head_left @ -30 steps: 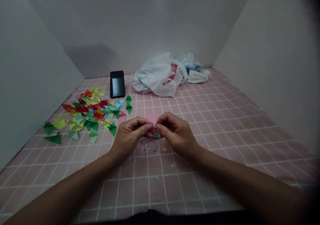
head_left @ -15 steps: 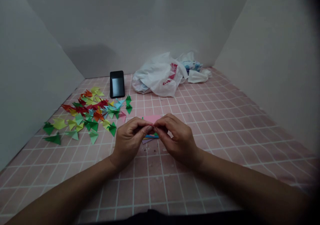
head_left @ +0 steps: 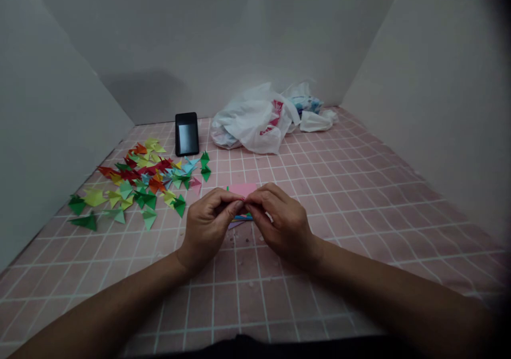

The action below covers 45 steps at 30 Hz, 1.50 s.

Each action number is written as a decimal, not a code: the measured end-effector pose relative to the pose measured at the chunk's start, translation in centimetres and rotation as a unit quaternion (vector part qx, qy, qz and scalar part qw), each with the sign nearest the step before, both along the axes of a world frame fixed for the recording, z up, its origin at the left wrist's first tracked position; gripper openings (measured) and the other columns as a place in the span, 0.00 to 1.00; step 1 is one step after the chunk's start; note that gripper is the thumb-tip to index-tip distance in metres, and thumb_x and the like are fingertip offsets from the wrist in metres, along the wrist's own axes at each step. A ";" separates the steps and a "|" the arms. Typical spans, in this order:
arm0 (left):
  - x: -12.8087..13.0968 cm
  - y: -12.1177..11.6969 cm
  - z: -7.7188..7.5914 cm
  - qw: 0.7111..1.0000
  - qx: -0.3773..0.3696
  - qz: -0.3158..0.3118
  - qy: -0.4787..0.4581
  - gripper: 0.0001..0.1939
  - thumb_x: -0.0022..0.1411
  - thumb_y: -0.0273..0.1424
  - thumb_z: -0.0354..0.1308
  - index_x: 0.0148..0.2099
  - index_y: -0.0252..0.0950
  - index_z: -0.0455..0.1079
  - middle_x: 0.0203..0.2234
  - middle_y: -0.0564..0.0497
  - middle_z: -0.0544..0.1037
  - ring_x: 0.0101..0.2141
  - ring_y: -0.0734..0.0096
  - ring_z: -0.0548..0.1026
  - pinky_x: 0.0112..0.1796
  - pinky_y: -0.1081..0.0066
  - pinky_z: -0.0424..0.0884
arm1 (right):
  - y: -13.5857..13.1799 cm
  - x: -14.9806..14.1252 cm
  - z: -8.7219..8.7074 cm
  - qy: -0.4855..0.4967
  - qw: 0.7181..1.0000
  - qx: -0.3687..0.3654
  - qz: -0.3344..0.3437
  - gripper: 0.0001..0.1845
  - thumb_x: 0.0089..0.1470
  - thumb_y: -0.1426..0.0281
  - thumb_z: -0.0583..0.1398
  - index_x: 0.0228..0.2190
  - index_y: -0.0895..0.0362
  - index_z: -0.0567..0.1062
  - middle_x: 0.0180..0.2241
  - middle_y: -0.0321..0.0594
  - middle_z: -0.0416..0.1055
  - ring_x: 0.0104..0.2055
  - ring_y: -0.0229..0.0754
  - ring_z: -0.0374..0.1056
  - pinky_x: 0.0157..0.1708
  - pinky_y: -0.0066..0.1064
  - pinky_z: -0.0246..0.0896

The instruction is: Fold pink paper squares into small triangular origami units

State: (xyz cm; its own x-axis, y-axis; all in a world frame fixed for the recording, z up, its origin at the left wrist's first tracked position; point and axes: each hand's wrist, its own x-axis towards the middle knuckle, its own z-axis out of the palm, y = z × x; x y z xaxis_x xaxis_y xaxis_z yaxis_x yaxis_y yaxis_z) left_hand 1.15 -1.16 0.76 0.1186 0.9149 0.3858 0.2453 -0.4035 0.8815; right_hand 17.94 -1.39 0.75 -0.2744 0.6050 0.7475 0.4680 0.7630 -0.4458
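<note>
From the head camera, the two hands are close together in front of the person, a little below the middle of the picture. The left hand (head_left: 206,230) and the right hand (head_left: 284,223) are both bent and closed, and their fingertips meet. Together they grasp a pink paper (head_left: 242,189) in a pinch. The upper edge of this paper shows above the fingers, but the fingers cover the part that they hold, so its exact shape cannot be seen.

Just under the hands there is a thin stack of coloured paper (head_left: 243,217), with blue and purple edges showing. The hands hide most of it, and it is not possible to tell if they touch it. Some small paper scraps (head_left: 239,242) lie near the hands, on the side of the person. The left forearm (head_left: 120,300) and the right forearm (head_left: 383,279) come in from the lower corners, and they are bare.

All these things are on a pink grid mat (head_left: 359,199), between white walls (head_left: 59,135) at the left and (head_left: 439,108) at the right. To the left of the hands there is a loose pile of folded paper pieces (head_left: 136,183) in green, yellow, red, orange and light blue. The nearest pieces are just beside the left hand. Further away stand a black phone (head_left: 187,133), leaning upright, and a white plastic bag (head_left: 251,122) with red print. Behind the bag is a blue-patterned packet (head_left: 305,104), and a crumpled white plastic (head_left: 317,120) lies beside it.
</note>
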 end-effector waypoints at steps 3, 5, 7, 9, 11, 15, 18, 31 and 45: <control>0.1 -0.1 0.0 1.000 0.007 0.000 0.005 0.03 0.62 0.27 0.62 0.35 0.36 0.77 0.28 0.52 0.79 0.30 0.73 0.77 0.33 0.74 0.75 | 0.0 0.0 0.0 -0.005 1.000 0.010 -0.003 0.08 0.64 0.78 0.54 0.35 0.55 0.70 0.30 0.40 0.71 0.34 0.41 0.69 0.34 0.34 0.68; 0.2 -0.2 0.1 1.000 0.014 0.000 0.014 0.03 0.63 0.27 0.61 0.36 0.36 0.76 0.28 0.51 0.79 0.30 0.72 0.77 0.33 0.73 0.75 | 0.0 0.0 -0.1 -0.010 1.000 0.011 -0.005 0.09 0.64 0.78 0.54 0.35 0.55 0.71 0.30 0.40 0.71 0.35 0.42 0.69 0.34 0.34 0.68; 0.2 -0.2 0.2 0.999 0.022 -0.001 0.025 0.03 0.63 0.27 0.61 0.36 0.36 0.76 0.28 0.51 0.79 0.30 0.72 0.77 0.33 0.73 0.75 | 0.0 0.1 -0.1 -0.011 1.000 0.007 -0.007 0.09 0.63 0.79 0.53 0.36 0.55 0.71 0.30 0.40 0.71 0.35 0.42 0.69 0.34 0.34 0.68; 0.2 -0.3 0.1 0.999 0.031 -0.004 0.033 0.04 0.63 0.27 0.61 0.36 0.36 0.77 0.29 0.51 0.79 0.30 0.72 0.77 0.33 0.73 0.74 | 0.0 0.1 -0.2 -0.007 1.000 0.000 -0.008 0.09 0.63 0.79 0.54 0.36 0.55 0.71 0.31 0.41 0.71 0.35 0.42 0.69 0.33 0.34 0.67; 0.1 -0.3 0.1 0.999 0.038 -0.006 0.035 0.04 0.64 0.28 0.61 0.37 0.36 0.77 0.29 0.51 0.79 0.30 0.73 0.77 0.33 0.73 0.73 | 0.1 0.1 -0.2 0.003 1.000 -0.011 -0.005 0.08 0.62 0.79 0.54 0.35 0.55 0.70 0.30 0.41 0.71 0.34 0.42 0.68 0.32 0.34 0.66; 0.1 -0.3 -0.2 1.000 0.023 -0.012 0.015 0.02 0.63 0.29 0.62 0.37 0.37 0.77 0.29 0.52 0.79 0.31 0.74 0.77 0.33 0.75 0.73 | 0.2 0.0 -0.3 0.032 0.998 -0.043 0.018 0.08 0.60 0.79 0.55 0.33 0.55 0.69 0.29 0.38 0.69 0.32 0.40 0.66 0.31 0.32 0.63; 0.2 -0.3 -0.1 1.000 0.004 -0.007 -0.005 0.03 0.63 0.28 0.63 0.36 0.36 0.77 0.28 0.52 0.79 0.30 0.74 0.77 0.33 0.75 0.74 | 0.2 0.0 -0.3 0.050 0.996 -0.073 0.021 0.08 0.59 0.79 0.56 0.32 0.55 0.68 0.29 0.37 0.69 0.32 0.39 0.66 0.31 0.32 0.61; 0.2 -0.2 0.3 0.993 -0.074 -0.034 -0.091 0.01 0.60 0.26 0.64 0.35 0.35 0.76 0.28 0.52 0.81 0.29 0.73 0.81 0.35 0.74 0.80 | 0.5 0.2 0.1 0.134 0.969 -0.203 0.041 0.06 0.60 0.76 0.59 0.30 0.56 0.71 0.28 0.35 0.70 0.31 0.37 0.66 0.31 0.31 0.60; 0.1 0.0 0.2 0.990 -0.069 -0.061 -0.103 0.04 0.59 0.22 0.64 0.34 0.36 0.78 0.25 0.54 0.81 0.28 0.75 0.81 0.33 0.77 0.79 | 1.2 0.5 0.6 0.159 0.937 -0.292 0.104 0.06 0.56 0.74 0.62 0.27 0.57 0.72 0.26 0.33 0.67 0.28 0.34 0.63 0.28 0.28 0.57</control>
State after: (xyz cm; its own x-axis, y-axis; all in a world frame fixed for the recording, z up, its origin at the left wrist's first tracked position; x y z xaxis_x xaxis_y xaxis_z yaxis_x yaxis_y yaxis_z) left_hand 1.23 -1.11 0.99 0.1631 0.9443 0.2858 0.0107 -0.2914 0.9565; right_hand 18.47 -0.21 1.30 -0.2524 0.8944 0.3692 0.1091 0.4054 -0.9076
